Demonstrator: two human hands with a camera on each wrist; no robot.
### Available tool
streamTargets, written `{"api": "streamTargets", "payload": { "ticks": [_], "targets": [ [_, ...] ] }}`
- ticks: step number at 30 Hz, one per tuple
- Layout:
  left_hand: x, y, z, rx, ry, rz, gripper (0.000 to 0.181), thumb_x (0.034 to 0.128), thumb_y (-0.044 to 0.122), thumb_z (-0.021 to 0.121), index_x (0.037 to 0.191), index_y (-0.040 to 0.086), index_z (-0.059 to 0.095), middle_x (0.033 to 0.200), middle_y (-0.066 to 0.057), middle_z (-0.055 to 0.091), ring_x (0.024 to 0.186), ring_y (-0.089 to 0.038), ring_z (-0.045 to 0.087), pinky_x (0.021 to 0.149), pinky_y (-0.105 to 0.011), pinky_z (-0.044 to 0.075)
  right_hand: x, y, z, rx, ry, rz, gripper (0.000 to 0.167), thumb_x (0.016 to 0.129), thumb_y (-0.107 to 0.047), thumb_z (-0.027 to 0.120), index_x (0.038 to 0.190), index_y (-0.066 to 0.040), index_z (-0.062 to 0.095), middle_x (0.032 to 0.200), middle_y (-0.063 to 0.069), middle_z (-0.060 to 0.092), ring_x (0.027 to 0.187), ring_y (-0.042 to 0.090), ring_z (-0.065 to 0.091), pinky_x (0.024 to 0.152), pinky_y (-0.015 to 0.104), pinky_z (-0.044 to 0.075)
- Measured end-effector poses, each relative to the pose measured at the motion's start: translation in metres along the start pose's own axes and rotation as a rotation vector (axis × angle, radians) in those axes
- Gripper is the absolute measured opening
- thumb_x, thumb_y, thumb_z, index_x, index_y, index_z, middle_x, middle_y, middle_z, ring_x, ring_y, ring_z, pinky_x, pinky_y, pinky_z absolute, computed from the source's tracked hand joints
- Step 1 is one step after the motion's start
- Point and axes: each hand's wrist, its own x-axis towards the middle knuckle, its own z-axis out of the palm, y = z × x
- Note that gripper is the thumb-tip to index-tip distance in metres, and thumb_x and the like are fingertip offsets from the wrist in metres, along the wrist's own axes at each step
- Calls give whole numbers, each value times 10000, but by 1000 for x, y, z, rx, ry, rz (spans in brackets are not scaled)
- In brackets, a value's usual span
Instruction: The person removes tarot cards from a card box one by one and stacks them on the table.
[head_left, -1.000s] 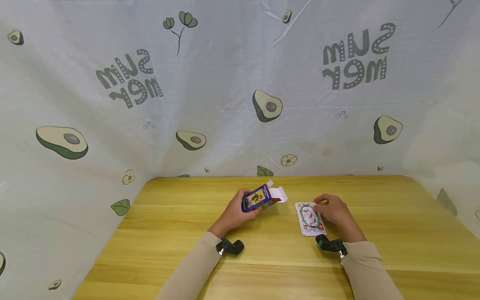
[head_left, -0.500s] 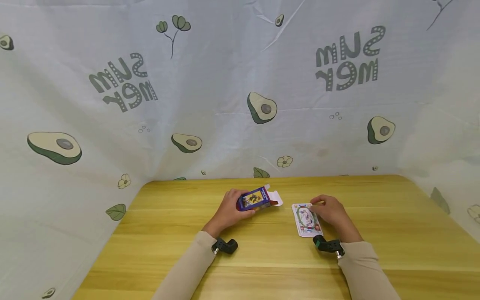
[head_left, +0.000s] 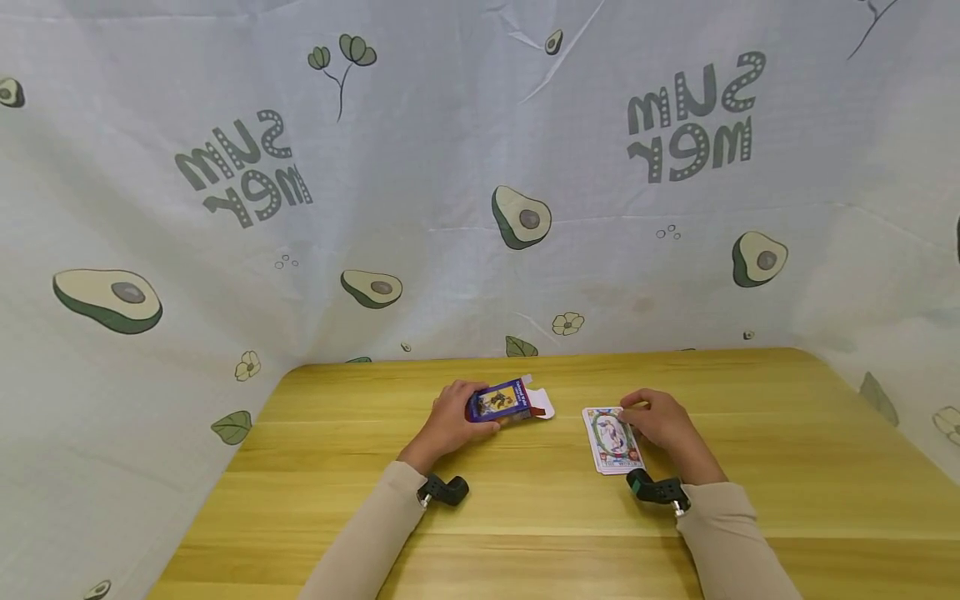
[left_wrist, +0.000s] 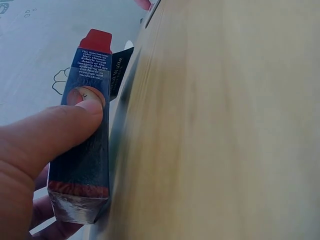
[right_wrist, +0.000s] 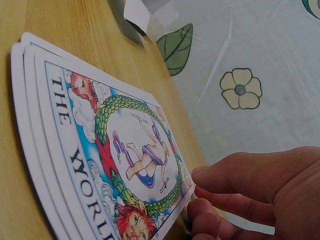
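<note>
My left hand (head_left: 447,427) holds an open card box (head_left: 497,402), blue with a yellow picture, low at the table. Its white flaps (head_left: 540,404) stick out toward the right. In the left wrist view my thumb lies along the box's narrow printed side (left_wrist: 90,135), the fingers behind it. To the right lies a stack of tarot cards (head_left: 613,442), face up. The right wrist view shows "The World" as the top card (right_wrist: 135,150). My right hand (head_left: 662,423) pinches the stack's far right edge, thumb above and fingers curled at the side; the fingertips are partly hidden.
The wooden table (head_left: 540,517) reaches back to a pale curtain (head_left: 435,150) printed with avocados and leaves. A black wrist camera sits on each forearm, the right one (head_left: 656,487) close to the cards' near edge.
The left hand has moved left and down with the card box, which now lies flatter near the tabletop. The right hand stays at the cards. The head view has shifted slightly.
</note>
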Motion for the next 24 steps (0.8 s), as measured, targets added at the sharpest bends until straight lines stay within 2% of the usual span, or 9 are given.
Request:
{"api": "streamTargets", "payload": {
  "ticks": [14,24],
  "targets": [
    [0,1,0,36,-13,-22,694,790,366,795,1378,130,511,1256,-94,510,1136,-269,441,1005,-471,310,-1,0,-5,17,-18,25,377,915,-184,607,1201,56,555,990,208,576,787,252,531,630,287,446],
    [-2,-1,1,31,-18,-35,689,791,371,792,1382,157,508,1261,-100,503,1122,-266,435,992,-472,313,-7,-2,-16,65,-129,54,434,943,-193,601,1258,81,481,910,166,550,736,225,536,636,291,517]
  ]
}}
